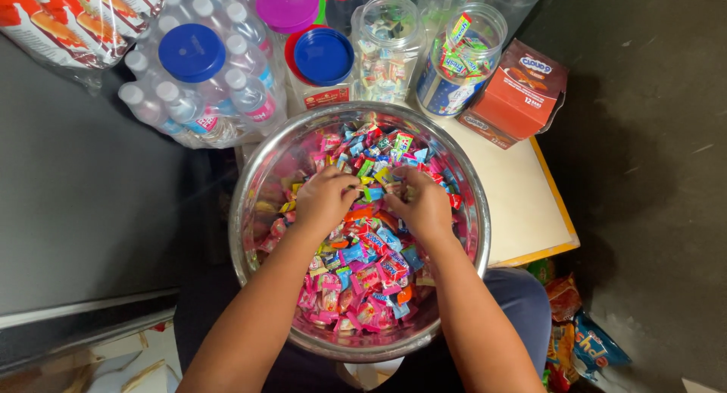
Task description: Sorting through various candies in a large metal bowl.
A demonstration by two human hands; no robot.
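Digging both hands in: I'm seeing left hand (324, 200) and right hand (424, 205) curled, pinching wrapped candies (371, 276) at the steel bowl's (477, 211) 12 o'clock.

Even, fairly bright overhead light, colours saturated. Steel bowl (473, 234) rim around both hands throws bright glare streaks, strongest on wall left of left hand (324, 200) and on rim right of right hand (424, 205). Wrapped sweets (363, 276) below hands sharp, glossy specks on wrappers. Soft shadow under both palms. Floor (644, 173) far right of right hand dim, underexposed; dark surface (91, 196) far left of left hand flat grey. Slight wide-angle bend at frame edges; bottles (212, 82) above left hand lean outward. No marked motion blur.
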